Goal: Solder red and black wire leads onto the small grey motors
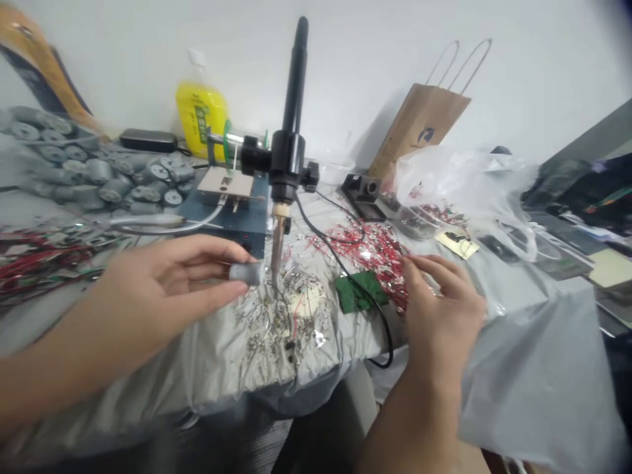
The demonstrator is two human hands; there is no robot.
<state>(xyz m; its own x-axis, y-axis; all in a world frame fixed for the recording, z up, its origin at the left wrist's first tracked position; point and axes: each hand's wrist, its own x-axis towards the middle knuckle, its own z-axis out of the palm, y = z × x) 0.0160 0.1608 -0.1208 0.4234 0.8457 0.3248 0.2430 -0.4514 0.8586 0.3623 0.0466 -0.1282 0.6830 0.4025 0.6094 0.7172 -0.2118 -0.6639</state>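
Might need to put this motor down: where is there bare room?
Best: the sheet right of the right hand, in front of the yellow card. Smaller: the creased strip below the left hand, left of the silver bits. Crowded: under the iron, among the red wires, and far left with piled motors.

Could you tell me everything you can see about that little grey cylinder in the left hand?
The grey cylinder is short and dull, possibly metal, with a paler right end. It lies roughly level, pinched in the left hand, beside the soldering iron tip; whether they touch is unclear.
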